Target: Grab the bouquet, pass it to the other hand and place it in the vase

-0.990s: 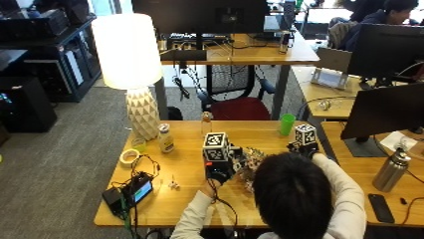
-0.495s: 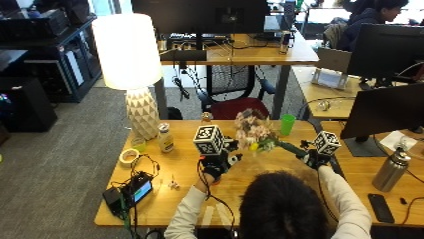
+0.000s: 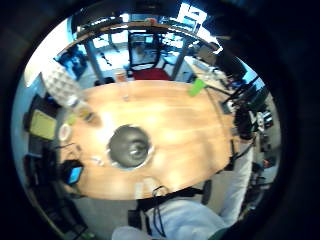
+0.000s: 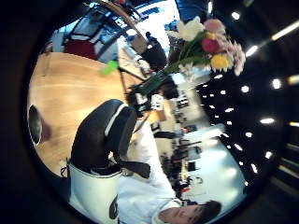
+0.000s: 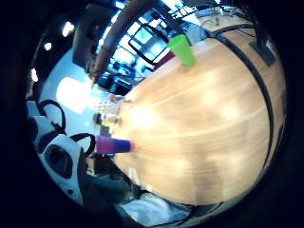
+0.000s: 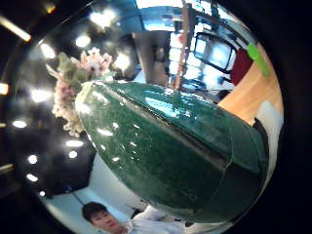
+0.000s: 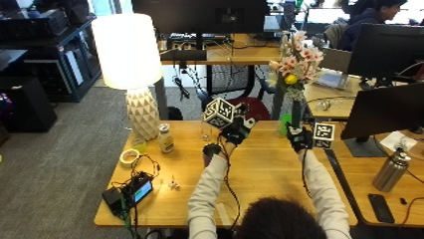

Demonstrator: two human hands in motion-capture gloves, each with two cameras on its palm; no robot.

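Note:
The bouquet (image 7: 292, 67), pink, white and yellow flowers in a dark green wrap, stands upright above the table's right half. My right hand (image 7: 299, 137) grips the wrap's lower end; that wrap (image 6: 165, 146) fills the right thumb side palm view. A short way left of the bouquet, my left hand (image 7: 236, 130) is raised with relaxed fingers and holds nothing. The left thumb side palm view shows the bouquet (image 4: 205, 44) apart from that hand. The dark vase (image 7: 211, 151) stands on the table just below the left hand, and its round mouth (image 3: 130, 146) is seen from above.
A green cup (image 7: 284, 122) stands at the table's far edge behind the bouquet. A white lamp (image 7: 129, 55), a small bottle (image 7: 165, 139), a tape roll (image 7: 128, 157) and a small screen device (image 7: 138, 191) occupy the left side. A monitor (image 7: 387, 119) and steel bottle (image 7: 391, 170) stand to the right.
The bouquet has swung from tilted between both hands to upright and higher in the right hand. The left hand has come away from it.

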